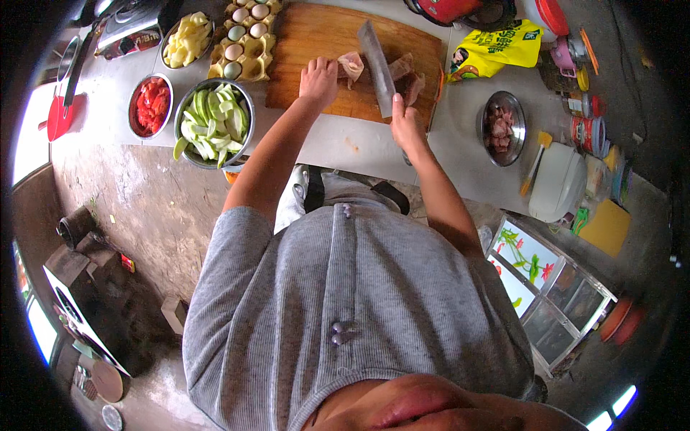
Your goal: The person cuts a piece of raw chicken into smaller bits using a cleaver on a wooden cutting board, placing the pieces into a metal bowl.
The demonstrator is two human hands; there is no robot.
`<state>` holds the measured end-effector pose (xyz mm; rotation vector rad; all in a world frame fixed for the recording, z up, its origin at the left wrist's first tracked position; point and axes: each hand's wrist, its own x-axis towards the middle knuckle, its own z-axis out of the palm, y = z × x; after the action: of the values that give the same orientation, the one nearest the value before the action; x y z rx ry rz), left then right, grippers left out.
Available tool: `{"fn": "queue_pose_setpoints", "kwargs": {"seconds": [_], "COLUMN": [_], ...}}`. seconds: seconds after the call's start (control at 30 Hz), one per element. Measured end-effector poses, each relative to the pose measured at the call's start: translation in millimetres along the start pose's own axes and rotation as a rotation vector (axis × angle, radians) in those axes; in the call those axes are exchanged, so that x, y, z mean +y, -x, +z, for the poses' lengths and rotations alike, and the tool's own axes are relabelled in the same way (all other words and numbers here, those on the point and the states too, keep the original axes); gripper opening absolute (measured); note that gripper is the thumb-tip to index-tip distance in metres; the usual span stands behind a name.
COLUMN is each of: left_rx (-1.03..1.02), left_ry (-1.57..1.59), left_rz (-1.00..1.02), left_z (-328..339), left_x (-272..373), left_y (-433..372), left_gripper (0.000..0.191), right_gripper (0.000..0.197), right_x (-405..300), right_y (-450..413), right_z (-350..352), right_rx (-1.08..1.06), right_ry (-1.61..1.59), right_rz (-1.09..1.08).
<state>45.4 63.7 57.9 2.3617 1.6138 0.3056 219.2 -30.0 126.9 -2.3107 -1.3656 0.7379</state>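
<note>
On the wooden cutting board, my left hand has its fingers curled on the left end of a pale pink piece of raw meat. My right hand grips a cleaver, its broad blade angled over the board just right of that piece. More raw meat with skin lies on the board to the right of the blade, which partly hides it. An oval metal bowl with cut meat chunks stands on the counter, right of my right hand.
Left of the board are an egg carton, a bowl of sliced green vegetable, a bowl of chopped tomato and a bowl of pale yellow pieces. A yellow bag, jars and a basting brush lie rightward.
</note>
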Motion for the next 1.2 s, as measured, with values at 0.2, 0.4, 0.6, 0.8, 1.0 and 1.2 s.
{"fn": "queue_pose_setpoints", "kwargs": {"seconds": [0.2,0.4,0.6,0.8,1.0,1.2], "left_rx": [0.024,0.075,0.091,0.254,0.377,0.357], "left_ry": [0.053,0.171,0.302,0.368,0.433,0.464], "left_rz": [-0.065,-0.131,-0.168,-0.171,-0.219,-0.234], "left_z": [-8.0,-16.7,-20.2,-43.6,-53.8,-53.9], "left_x": [-5.9,-17.2,-23.0,-32.7,-48.4,-42.3], "left_y": [21.6,53.3,71.8,88.1,99.4,92.2], "left_gripper": [0.042,0.044,0.047,0.039,0.034,0.032], "right_gripper": [0.068,0.061,0.063,0.032,0.032,0.063], "right_x": [-37.5,-55.4,-58.9,-135.1,-137.6,-53.6], "right_y": [-1.6,4.7,-8.4,-23.6,3.0,-18.8], "right_z": [-8.2,2.2,3.7,-83.0,-69.5,42.8], "right_rx": [-0.058,-0.062,0.032,0.518,0.436,-0.138], "right_ry": [-0.193,0.051,-0.042,0.1,-0.304,-0.049], "right_rz": [-0.06,-0.059,-0.146,-0.949,-0.543,0.082]}}
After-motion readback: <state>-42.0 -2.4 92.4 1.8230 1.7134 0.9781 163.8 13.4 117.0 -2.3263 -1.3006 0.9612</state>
